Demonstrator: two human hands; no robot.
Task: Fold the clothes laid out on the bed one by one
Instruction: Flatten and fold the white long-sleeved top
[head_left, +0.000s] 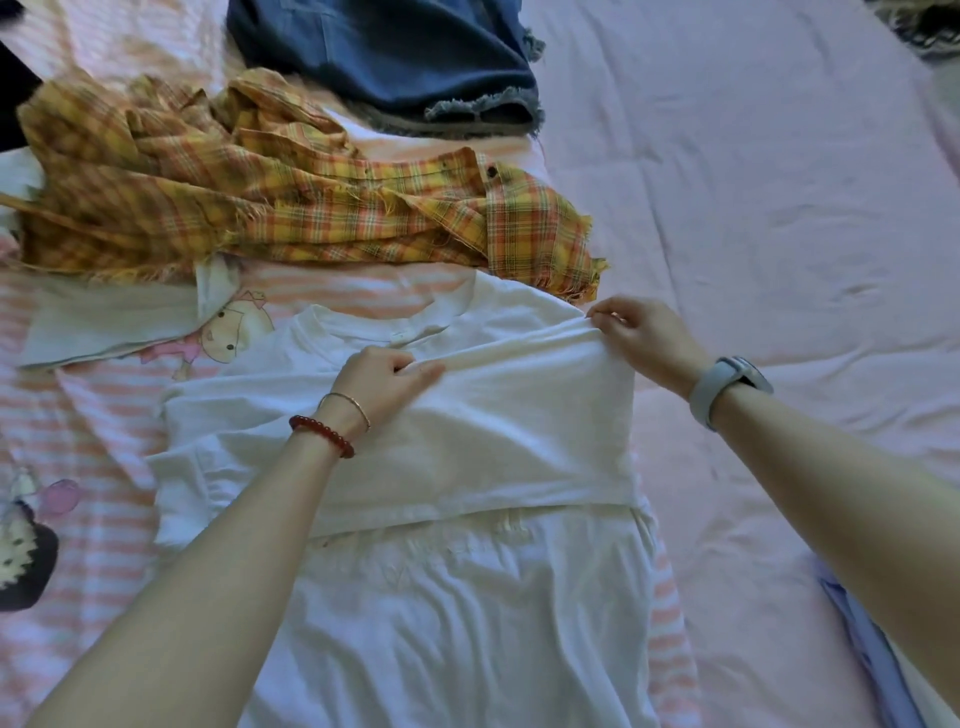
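A white T-shirt (467, 447) lies on the bed in the middle, its lower part doubled over toward the round neckline (400, 335). My left hand (384, 382) pinches the folded edge near its middle. My right hand (641, 335) pinches the same edge at its right corner. The edge is lifted a little between the two hands. Under it spreads another white garment (457, 613), reaching to the near edge of the view. A yellow-and-orange plaid shirt (270, 197) lies crumpled behind, and dark blue denim shorts (395, 57) lie beyond that.
A pink-and-white striped cloth with cartoon figures (93, 519) lies under the clothes on the left. The pink bedsheet (779, 208) stretches to the right. A light blue garment (867, 649) shows at the lower right, partly behind my right forearm.
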